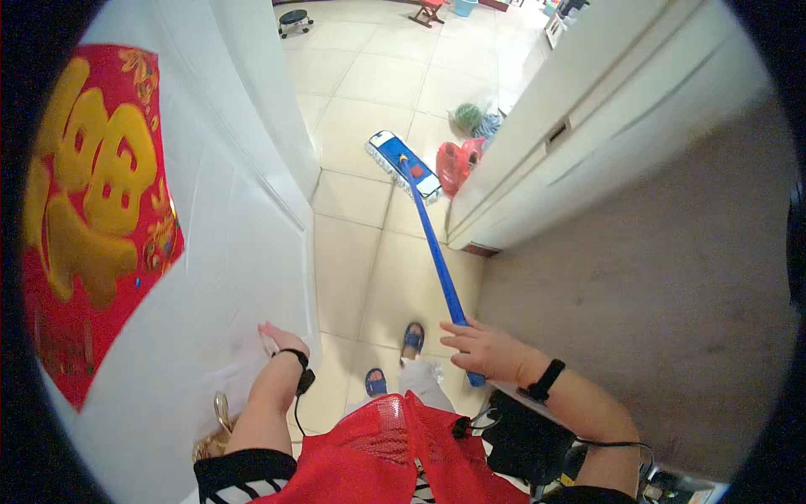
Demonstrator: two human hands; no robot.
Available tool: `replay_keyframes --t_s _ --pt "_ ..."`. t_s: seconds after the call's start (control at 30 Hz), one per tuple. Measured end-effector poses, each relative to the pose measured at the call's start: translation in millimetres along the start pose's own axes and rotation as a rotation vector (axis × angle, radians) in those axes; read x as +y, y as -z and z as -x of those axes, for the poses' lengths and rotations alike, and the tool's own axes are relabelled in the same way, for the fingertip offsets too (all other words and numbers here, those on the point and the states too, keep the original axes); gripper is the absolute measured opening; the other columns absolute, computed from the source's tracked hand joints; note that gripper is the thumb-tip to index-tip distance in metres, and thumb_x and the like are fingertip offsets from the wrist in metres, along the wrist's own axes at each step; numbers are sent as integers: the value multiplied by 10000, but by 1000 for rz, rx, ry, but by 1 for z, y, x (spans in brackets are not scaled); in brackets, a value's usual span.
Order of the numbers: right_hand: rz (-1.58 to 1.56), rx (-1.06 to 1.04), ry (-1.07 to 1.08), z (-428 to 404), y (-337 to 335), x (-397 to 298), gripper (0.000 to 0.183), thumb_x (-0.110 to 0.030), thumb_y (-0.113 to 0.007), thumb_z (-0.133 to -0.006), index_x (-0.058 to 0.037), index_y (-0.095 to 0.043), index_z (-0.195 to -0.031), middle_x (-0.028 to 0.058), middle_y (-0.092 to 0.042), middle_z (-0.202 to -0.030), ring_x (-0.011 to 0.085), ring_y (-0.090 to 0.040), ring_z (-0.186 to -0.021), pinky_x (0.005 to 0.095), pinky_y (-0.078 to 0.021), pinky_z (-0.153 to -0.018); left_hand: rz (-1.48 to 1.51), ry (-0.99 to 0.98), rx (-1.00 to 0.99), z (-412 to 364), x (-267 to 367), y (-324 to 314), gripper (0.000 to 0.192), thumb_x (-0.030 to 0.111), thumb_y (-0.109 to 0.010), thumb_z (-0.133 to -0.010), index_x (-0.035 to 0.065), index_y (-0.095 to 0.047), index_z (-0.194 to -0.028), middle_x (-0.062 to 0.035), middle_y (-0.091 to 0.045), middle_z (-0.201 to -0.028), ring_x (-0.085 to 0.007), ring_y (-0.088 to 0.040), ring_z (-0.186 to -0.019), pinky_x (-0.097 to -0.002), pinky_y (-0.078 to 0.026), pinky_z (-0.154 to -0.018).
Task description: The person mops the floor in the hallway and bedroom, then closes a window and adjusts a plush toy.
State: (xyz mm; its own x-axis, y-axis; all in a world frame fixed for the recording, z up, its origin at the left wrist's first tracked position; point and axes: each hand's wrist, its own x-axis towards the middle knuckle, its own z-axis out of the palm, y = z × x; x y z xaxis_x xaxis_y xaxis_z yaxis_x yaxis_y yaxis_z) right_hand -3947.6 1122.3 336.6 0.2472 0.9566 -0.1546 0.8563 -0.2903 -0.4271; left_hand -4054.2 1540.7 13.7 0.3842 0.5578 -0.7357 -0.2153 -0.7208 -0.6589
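Observation:
A flat mop (403, 165) with a blue-and-white head and fringed edge lies on the tiled floor in a doorway. Its long blue handle (436, 252) slants back towards me. My right hand (488, 349) is at the handle's upper end, palm over it and fingers spread rather than plainly wrapped round. My left hand (283, 340) rests against the white door (245, 264) on the left, fingers partly hidden by the wrist. Both wrists wear black straps with cables. Below me are my feet in blue slippers (413, 337).
Red plastic bags (452, 167) and a clear bag with a green round item (468, 118) lie by the right door frame (541, 145). Farther off stand a round black wheeled stool (293, 17), a red folding stool (430, 10) and a blue bucket (465, 6). A metal door handle (221, 409) juts out at lower left.

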Motion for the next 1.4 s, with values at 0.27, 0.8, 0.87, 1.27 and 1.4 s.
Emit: replay_keyframes --t_s 0.27,0.8,0.87,1.27,1.4 --pt "-26 102 22 -95 49 213 117 -56 -602 -704 -47 -520 -786 124 -558 -1126 346 -416 -1243 433 -395 -989 256 -306 -409 0 -38 6 472 444 -547 -783 121 -548 -1127 -93 -501 -1148 -223 -457 -1058 -411 -344 -893" --pt "-124 117 91 -294 194 528 218 26 -616 -622 -43 -443 -736 129 -569 -1048 368 -470 -1172 396 -365 -1034 1040 -461 -755 -1 -68 142 362 420 -629 -720 69 -692 -778 -90 -659 -736 -238 -611 -659 -406 -468 -586" --pt "-120 154 49 -292 199 569 213 26 -616 -626 -42 -446 -734 139 -572 -1075 358 -463 -1191 397 -378 -1023 1125 -570 -584 -40 -71 179 381 405 -633 -732 37 -679 -818 -106 -653 -740 -233 -602 -645 -384 -455 -566" --pt "-581 1638 -625 -226 291 749 232 -118 -680 -802 -53 -567 -994 96 -624 -979 155 -594 -843 278 -477 -740 1467 -410 -56 -215 -175 568 329 165 -618 -756 -21 -605 -1027 -97 -644 -746 -174 -623 -600 -292 -492 -502" --pt "-617 1665 -525 -192 321 767 132 -117 -670 -822 -42 -588 -893 81 -643 -909 127 -589 -829 255 -470 -734 1428 -621 110 -256 -201 736 351 172 -616 -777 -33 -591 -1061 -106 -651 -781 -166 -629 -637 -281 -494 -519"
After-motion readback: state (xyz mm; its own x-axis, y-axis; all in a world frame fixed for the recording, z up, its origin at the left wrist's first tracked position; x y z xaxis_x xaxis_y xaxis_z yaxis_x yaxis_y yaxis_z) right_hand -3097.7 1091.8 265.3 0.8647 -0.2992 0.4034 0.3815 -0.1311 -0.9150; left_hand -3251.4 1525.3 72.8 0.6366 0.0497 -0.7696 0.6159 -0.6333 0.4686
